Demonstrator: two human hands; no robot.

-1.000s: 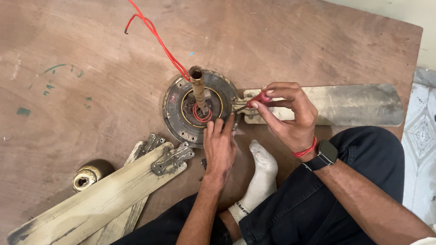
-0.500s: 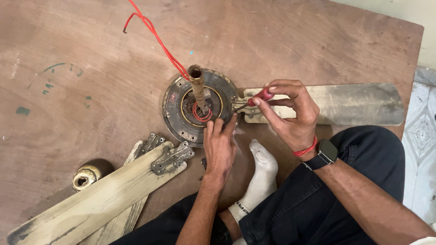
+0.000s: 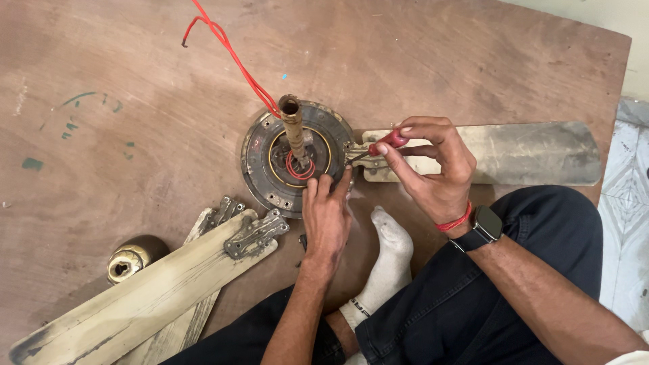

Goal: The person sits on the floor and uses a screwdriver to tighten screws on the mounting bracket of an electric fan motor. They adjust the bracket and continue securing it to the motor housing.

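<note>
A round ceiling-fan motor point(image 3: 270, 169) lies on a wooden board, its brass shaft point(image 3: 295, 128) standing up with a red wire point(image 3: 230, 54) coming out of it. My left hand point(image 3: 327, 216) rests flat on the motor's near rim, fingers on its edge. My right hand point(image 3: 433, 165) grips a red-handled screwdriver point(image 3: 385, 143) whose tip is at the metal bracket point(image 3: 356, 155) of the one blade point(image 3: 514, 154) still fixed to the motor's right side.
Two detached cream blades point(image 3: 149, 290) with metal brackets point(image 3: 251, 234) lie at the lower left, a brass cup-shaped cover point(image 3: 128, 260) beside them. My white-socked foot point(image 3: 389, 253) and dark trouser legs sit just below the motor. Tiled floor point(image 3: 629, 203) edges the board at right.
Both hands stay where they were; the screwdriver handle has shifted only slightly in my right fingers. The motor and blades have not moved.
</note>
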